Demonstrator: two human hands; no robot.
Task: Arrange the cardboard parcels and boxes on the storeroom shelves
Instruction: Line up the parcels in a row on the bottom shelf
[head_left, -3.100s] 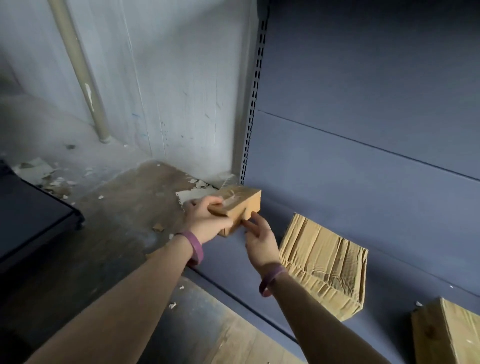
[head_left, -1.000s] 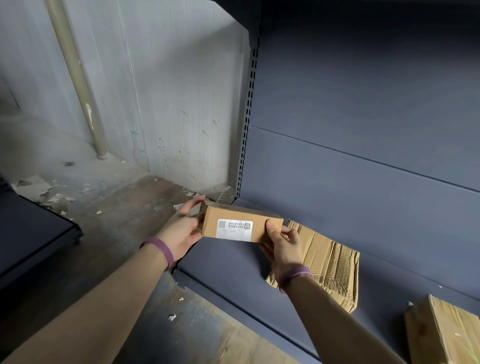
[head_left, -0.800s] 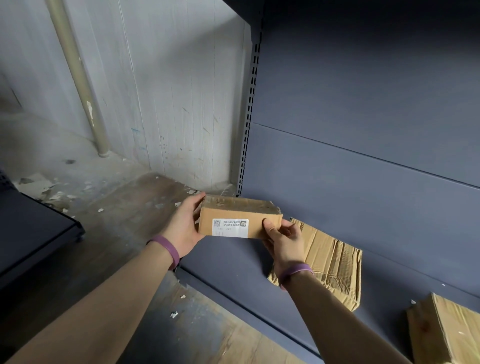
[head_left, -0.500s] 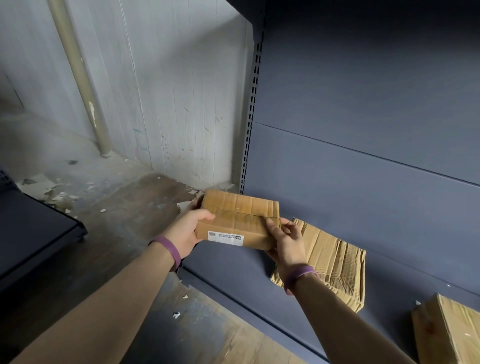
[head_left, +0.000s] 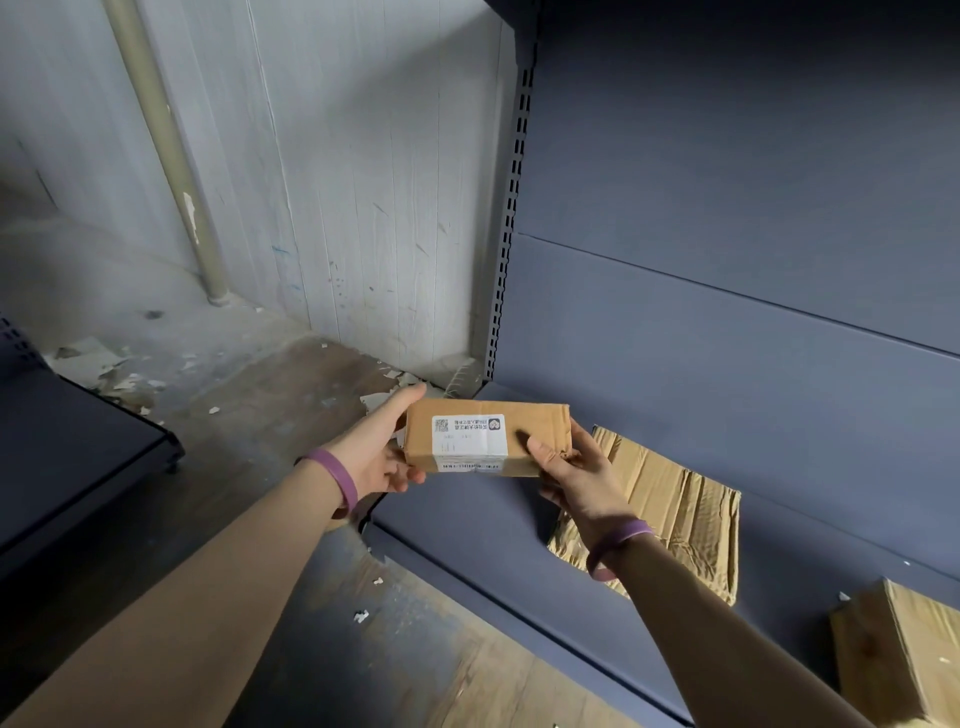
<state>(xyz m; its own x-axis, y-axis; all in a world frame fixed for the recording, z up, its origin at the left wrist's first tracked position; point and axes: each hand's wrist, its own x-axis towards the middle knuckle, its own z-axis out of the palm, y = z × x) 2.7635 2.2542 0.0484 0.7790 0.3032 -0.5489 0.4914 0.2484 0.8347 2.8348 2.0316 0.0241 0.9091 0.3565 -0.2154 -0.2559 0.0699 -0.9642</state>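
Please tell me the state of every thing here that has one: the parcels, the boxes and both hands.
small parcel: held above the bottom shelf, label facing the camera.
left hand: grips the parcel's left end.
right hand: grips its right end, thumb on the labelled face.
crumpled box: lies on the shelf, badly creased.
third box: on the shelf, partly out of view.

The one head-worn wide-angle view looks forward and steeply down, facing the slate-blue metal back panel (head_left: 727, 364) and the flat bottom shelf (head_left: 467, 519) of a storeroom rack. It is close: the small brown cardboard parcel (head_left: 485, 439) sits mid-frame at the end of the outstretched arms. At left the frame takes in the scuffed white wall (head_left: 363, 182) and stained concrete floor (head_left: 234, 415).
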